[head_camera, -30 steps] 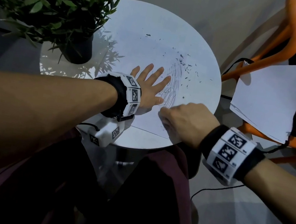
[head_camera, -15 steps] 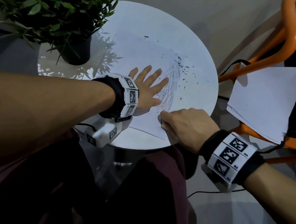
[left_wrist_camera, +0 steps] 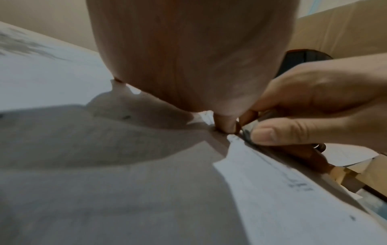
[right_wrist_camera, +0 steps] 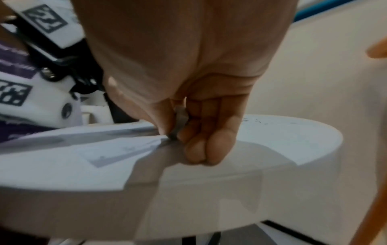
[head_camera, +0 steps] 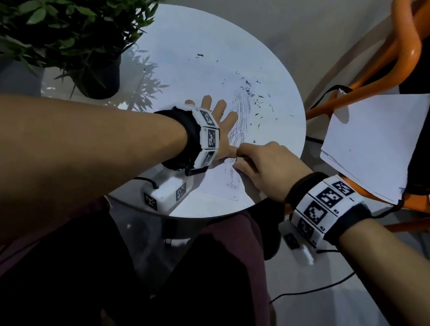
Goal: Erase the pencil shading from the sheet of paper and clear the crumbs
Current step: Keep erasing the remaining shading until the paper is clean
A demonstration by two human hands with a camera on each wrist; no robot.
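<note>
Right hand (head_camera: 265,168): thumb and curled fingers pinch a small grey eraser (right_wrist_camera: 180,122), its lower tip pressed to the sheet of paper (head_camera: 221,183). In the right wrist view the eraser shows only as a thin grey sliver between thumb and fingers; its shape and full length are hidden. From the head view the eraser is not visible at all, covered by the knuckles.

Left hand (head_camera: 220,130): flat, fingers spread and straight, palm pressing the sheet down at about 10 o'clock of the right hand. The 2 hands touch or nearly touch at the left thumb; cannot tell which.

Pencil shading (head_camera: 241,116): dark strokes run from just beyond the right-hand knuckles toward 12 o'clock, along the left fingers. Fainter marks sit on the paper's near part, at 6 o'clock of the pinch. Crumbs (head_camera: 257,99): dark flecks scattered at 12 to 1 o'clock of the shading, a few strays farther toward 11 o'clock.

Sheet lies on a round white table (head_camera: 285,117); its edges are hard to trace against the white top, only the near corner at 6 o'clock reads clearly. Left wrist view is mostly palm and shadow, blurred.

Edges: table rim is close at 3 o'clock of the right hand and close at 6 o'clock. Open tabletop lies toward 12 o'clock. A potted plant (head_camera: 63,12) stands at 10 o'clock, near the far left rim. Off the table at 3 o'clock, an orange chair (head_camera: 406,52) carries loose papers (head_camera: 372,140).
</note>
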